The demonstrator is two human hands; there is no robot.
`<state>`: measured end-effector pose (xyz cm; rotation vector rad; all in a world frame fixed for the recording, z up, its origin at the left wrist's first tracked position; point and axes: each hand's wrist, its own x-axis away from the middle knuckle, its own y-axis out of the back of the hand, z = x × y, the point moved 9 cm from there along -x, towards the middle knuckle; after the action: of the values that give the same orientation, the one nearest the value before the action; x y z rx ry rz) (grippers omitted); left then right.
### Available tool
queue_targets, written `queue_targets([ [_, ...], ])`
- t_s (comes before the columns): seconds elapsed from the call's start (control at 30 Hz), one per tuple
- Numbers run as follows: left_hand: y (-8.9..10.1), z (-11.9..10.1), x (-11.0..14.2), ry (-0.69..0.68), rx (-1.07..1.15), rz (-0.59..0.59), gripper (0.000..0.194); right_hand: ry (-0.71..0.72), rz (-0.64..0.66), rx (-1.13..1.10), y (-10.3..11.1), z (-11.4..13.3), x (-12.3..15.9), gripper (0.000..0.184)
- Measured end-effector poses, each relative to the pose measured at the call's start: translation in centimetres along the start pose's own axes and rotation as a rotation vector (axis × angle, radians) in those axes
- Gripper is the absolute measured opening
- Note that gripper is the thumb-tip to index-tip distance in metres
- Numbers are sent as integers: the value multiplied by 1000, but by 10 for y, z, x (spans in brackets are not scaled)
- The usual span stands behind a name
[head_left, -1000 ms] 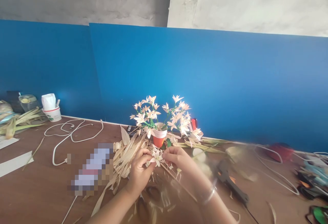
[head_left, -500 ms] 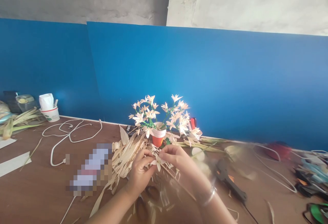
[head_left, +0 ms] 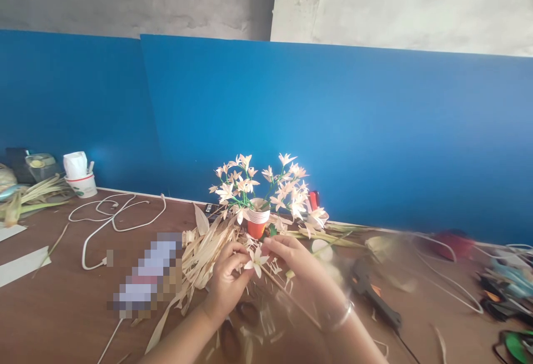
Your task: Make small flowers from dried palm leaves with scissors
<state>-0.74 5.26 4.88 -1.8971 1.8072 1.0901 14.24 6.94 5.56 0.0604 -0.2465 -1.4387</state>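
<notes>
A small cream-coloured flower (head_left: 257,262) with pointed petals, which look like dried husk, is pinched between the thumb and fingers of my left hand (head_left: 229,275). Its petals face up toward me. Close to its right side is my right hand (head_left: 293,256), thumb and fingertips drawn together; what they hold, if anything, is hidden. Just behind both hands stands an orange and white paper cup (head_left: 258,224) with green-stemmed cream flowers (head_left: 291,186) rising from it. A pile of dried husk strips (head_left: 206,253) lies left of my left hand.
A black glue gun (head_left: 377,297) lies right of my right arm. Scissors (head_left: 231,339) and husk scraps lie below my hands. At left are a blurred-out phone (head_left: 147,275), a white cable (head_left: 112,217) and a white cup (head_left: 81,183). A blue panel (head_left: 333,131) stands behind the table.
My right fingertips have drawn slightly right, away from the flower's petals. The flower shows more fully, with its petals spread; my left hand has hardly moved.
</notes>
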Motion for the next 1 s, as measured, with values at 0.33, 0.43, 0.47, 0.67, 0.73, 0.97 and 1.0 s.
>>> queue_targets([
  [0.33,4,13,0,79,28,-68,10,-31,291,10,-21,-12,-2,15],
  [0.43,5,12,-1,93,46,-76,8,-45,285,-66,-27,-16,-4,10],
  [0.47,5,12,-2,95,51,-76,8,-49,278,-62,-28,-17,-4,10],
  [0.67,3,10,-4,110,82,-67,7,-37,179,18,-21,-20,-3,8],
  [0.73,2,12,-4,124,88,-52,7,-29,167,11,-17,-18,-2,7],
  [0.97,-10,9,-3,97,101,72,11,23,27,38,4,-4,-8,19],
  [1.0,-12,7,-2,90,100,103,11,24,35,40,3,-4,-8,21],
])
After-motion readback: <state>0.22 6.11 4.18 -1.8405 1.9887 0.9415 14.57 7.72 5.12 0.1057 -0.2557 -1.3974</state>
